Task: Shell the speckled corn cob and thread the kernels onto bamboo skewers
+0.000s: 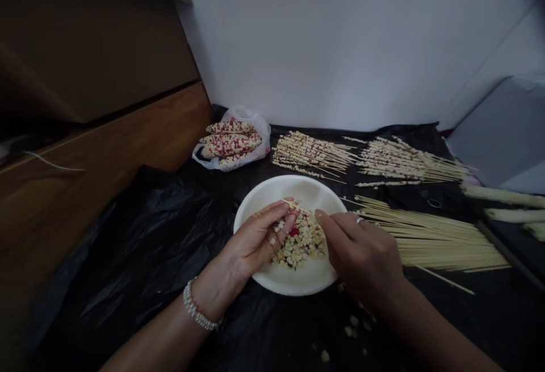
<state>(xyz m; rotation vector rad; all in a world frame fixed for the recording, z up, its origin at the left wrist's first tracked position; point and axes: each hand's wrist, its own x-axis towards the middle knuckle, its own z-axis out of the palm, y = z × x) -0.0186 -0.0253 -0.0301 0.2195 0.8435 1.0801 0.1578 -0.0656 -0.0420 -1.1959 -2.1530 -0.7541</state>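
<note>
A white bowl (259,201) holds loose pale and dark red corn kernels (300,247). Over its left part, my left hand (259,235) is closed, fingers pinching kernels at the threaded end of a thin skewer (304,209). My right hand (361,241), with a ring on one finger, is closed round the skewer's other side at the bowl's right rim. Kernels also lie in my left palm. Bare skewers (443,238) lie in a pile just right of my right hand.
Behind the bowl, a plastic bag (264,128) holds speckled corn cobs (232,145). Two piles of kernel-covered skewers (313,150) lie near the wall. Stripped cobs (506,195) are at the right. Loose kernels (351,326) dot the black sheet (157,253).
</note>
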